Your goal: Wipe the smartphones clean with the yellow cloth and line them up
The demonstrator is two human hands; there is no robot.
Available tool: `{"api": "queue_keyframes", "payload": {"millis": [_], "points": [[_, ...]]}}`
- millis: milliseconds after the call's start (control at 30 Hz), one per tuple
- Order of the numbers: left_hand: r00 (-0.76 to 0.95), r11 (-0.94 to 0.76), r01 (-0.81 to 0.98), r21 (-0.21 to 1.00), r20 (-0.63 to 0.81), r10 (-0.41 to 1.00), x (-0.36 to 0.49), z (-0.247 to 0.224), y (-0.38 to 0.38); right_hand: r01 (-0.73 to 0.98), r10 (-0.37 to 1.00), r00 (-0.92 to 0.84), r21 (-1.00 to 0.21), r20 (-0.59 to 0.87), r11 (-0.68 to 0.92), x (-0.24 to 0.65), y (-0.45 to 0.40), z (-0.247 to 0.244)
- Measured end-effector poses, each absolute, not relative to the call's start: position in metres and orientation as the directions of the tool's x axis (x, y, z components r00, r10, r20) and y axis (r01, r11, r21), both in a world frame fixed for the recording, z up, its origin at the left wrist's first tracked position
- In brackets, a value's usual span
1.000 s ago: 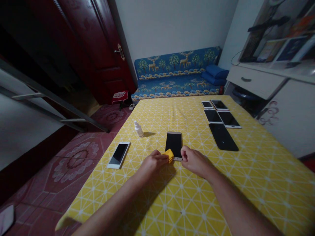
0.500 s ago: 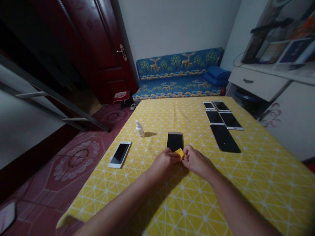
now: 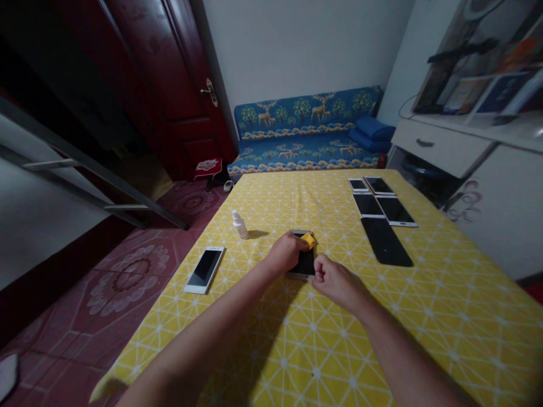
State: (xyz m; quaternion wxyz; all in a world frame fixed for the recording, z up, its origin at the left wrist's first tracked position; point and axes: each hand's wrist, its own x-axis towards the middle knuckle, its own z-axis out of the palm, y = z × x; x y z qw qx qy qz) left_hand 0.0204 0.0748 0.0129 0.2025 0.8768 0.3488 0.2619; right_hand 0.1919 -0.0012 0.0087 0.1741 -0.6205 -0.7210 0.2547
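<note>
My left hand (image 3: pixel 287 252) is closed on a small folded yellow cloth (image 3: pixel 309 241), pressing it on the upper right part of a smartphone (image 3: pixel 304 264). The phone lies screen up on the table, with a dark screen and a pale frame; the left hand hides part of it. At its lower right corner, my right hand (image 3: pixel 333 279) has its fingers curled in and steadies the phone's edge. To the left stands a white spray bottle (image 3: pixel 240 226), upright. A white smartphone (image 3: pixel 205 270) lies left of and nearer than the bottle.
On the table's right lie several phones, among them a large black one (image 3: pixel 385 242) and a white-framed one (image 3: pixel 397 211). A yellow patterned cloth (image 3: pixel 314 350) covers the table. Beyond are a blue sofa (image 3: pixel 303 138), a red door (image 3: pixel 169 68) and a white cabinet (image 3: pixel 496 192).
My left hand has moved the yellow cloth away from me, from the phone's near end to its far right part. My right hand has come off the cloth and stays by the near corner.
</note>
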Motion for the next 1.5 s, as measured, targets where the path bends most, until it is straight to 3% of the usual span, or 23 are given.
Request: {"api": "queue_keyframes", "payload": {"millis": [333,567,800,1033,1233,1367,1433,1500], "points": [[0.425,-0.501,0.557,0.662,0.291,0.857,0.003,0.006,0.103,0.817,0.983,-0.167,-0.569,-0.082,0.092,0.191,-0.002,0.011],[0.160,-0.371,0.541,0.755,0.341,0.926,-0.009,-0.012,0.080,0.832,0.986,-0.141,-0.551,-0.094,0.066,0.187,-0.003,0.016],[-0.038,-0.189,0.431,0.882,0.227,0.973,0.001,-0.023,0.060,0.896,0.977,-0.069,-0.419,0.199,0.149,0.163,-0.005,0.001],[-0.044,-0.048,0.224,0.973,0.059,0.997,0.004,-0.024,0.057,0.939,0.971,0.016,-0.337,0.238,0.067,0.157,0.000,-0.010],[-0.024,-0.039,0.140,0.989,0.042,0.999,0.003,-0.025,0.055,0.941,0.971,0.054,-0.338,0.231,0.028,0.174,0.012,-0.012],[-0.020,-0.057,0.127,0.990,0.060,0.998,0.003,-0.027,0.055,0.911,0.973,0.088,-0.413,0.213,0.008,0.186,0.015,-0.008],[-0.013,-0.063,0.126,0.990,0.066,0.998,0.003,-0.028,0.056,0.835,0.976,0.126,-0.550,0.180,-0.006,0.193,0.014,-0.005],[-0.007,-0.066,0.124,0.990,0.068,0.998,0.003,-0.028,0.057,0.646,0.983,0.170,-0.761,0.071,-0.057,0.202,0.014,-0.002]]}}
